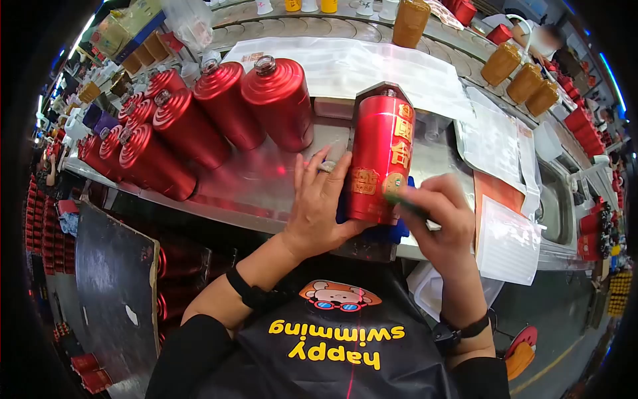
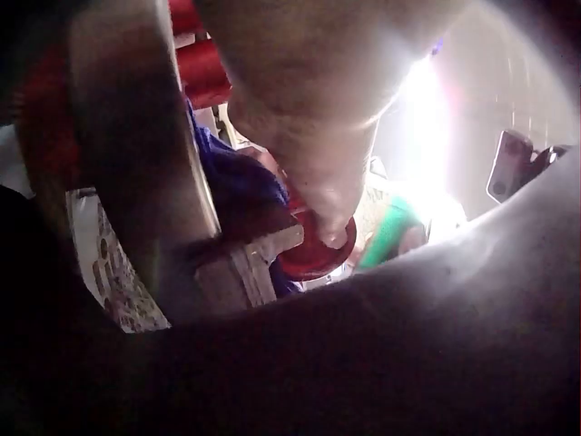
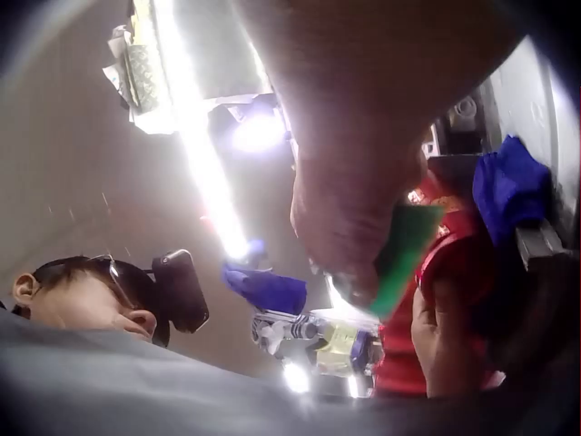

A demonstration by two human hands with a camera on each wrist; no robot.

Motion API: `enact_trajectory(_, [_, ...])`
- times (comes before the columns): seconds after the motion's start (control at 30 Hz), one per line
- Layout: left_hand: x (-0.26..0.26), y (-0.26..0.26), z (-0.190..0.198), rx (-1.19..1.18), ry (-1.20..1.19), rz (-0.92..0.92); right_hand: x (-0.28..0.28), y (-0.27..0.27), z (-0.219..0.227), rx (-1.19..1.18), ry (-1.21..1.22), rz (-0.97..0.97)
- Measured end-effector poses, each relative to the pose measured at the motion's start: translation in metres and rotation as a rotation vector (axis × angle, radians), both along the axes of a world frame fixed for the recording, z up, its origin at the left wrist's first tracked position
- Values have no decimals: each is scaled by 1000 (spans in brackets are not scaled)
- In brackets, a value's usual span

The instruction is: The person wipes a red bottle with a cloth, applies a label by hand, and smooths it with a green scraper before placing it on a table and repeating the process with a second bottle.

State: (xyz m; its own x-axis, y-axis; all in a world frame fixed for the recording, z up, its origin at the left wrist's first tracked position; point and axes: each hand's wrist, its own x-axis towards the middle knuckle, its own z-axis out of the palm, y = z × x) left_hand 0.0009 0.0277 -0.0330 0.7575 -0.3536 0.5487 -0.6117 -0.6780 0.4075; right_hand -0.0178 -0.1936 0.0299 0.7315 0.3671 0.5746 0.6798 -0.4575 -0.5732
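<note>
A red bottle (image 1: 372, 159) with gold characters lies tilted in a holder with dark sides, its base toward me. Blue cloth (image 1: 397, 231) pads the holder near that base. My left hand (image 1: 319, 203) rests against the bottle's left side, fingers extended and thumb at the lower edge. Something small and pale (image 1: 326, 166) shows at its fingers. With curled fingers, my right hand (image 1: 442, 223) pinches a flat green piece (image 3: 408, 259) at the bottle's lower right, beside a round gold emblem (image 1: 395, 183). The right wrist view shows the left thumb (image 3: 436, 336) on the bottle's base.
Several red bottles (image 1: 276, 100) stand on the metal bench at left. White sheets (image 1: 345, 66) lie behind the holder and at right, near a sink (image 1: 555, 206). Brown bottles (image 1: 411, 23) stand on the conveyor (image 1: 266, 30) beyond. A dark board (image 1: 113, 272) leans below left.
</note>
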Motion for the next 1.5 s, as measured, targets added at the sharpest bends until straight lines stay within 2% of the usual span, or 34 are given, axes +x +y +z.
enact_trajectory(0.03, [-1, -2, -7, -32, 19, 0, 5, 0, -3, -7, -88, -125])
enact_trajectory(0.07, [0, -3, -10, -63, 36, 6, 0, 3, -2, -53, -54, -34])
enact_trajectory(0.1, [1, -1, -8, -34, 13, 9, -2, 4, 10, -94, -48, 144])
enact_trajectory(0.17, [4, 0, 1, 27, -23, -3, -9, 5, 19, -8, 134, 337])
enact_trajectory(0.23, [2, -1, 8, 31, -48, -2, -4, 6, 6, -10, -51, -82])
enact_trajectory(0.27, [0, -2, 11, 29, -70, 3, 2, 0, -4, -19, -89, -127])
enact_trajectory(0.37, [0, -2, 9, 23, -50, 27, -8, 5, 15, -44, 70, 279])
enact_trajectory(0.4, [1, -2, 8, 26, -28, 23, -10, 7, 20, -5, 90, 285])
enact_trajectory(0.5, [1, -5, 8, 27, -30, 19, 2, 3, 5, -96, -158, 10])
enact_trajectory(0.6, [5, 0, 0, 60, -24, -16, -15, 2, 13, 10, 79, 335])
enact_trajectory(0.7, [7, -4, -8, -37, 65, -52, -27, -25, 10, 108, 187, -72])
enact_trajectory(0.77, [8, 0, -17, -86, 115, -81, -37, -58, -9, 20, 17, -390])
enact_trajectory(0.8, [8, 0, -19, -133, 145, -102, -44, -59, -5, -9, 32, -405])
enact_trajectory(0.83, [9, 0, -23, -180, 175, -122, -53, -103, -21, -175, -28, -555])
enact_trajectory(0.9, [8, 2, -26, -246, 211, -140, -79, -145, -35, -314, 63, -755])
enact_trajectory(0.97, [8, -1, -28, -290, 221, -151, -107, -173, -40, -501, 160, -794])
enact_trajectory(1.03, [6, -2, -29, -305, 238, -150, -130, -172, -37, -538, 260, -802])
enact_trajectory(1.13, [6, -3, -32, -386, 285, -176, -136, -170, -48, -546, 235, -800])
enact_trajectory(1.33, [10, 2, -35, -275, 191, -189, -132, -176, -56, -444, 152, -790])
enact_trajectory(1.5, [9, -1, -37, -388, 253, -187, -136, -189, -60, -330, 200, -808])
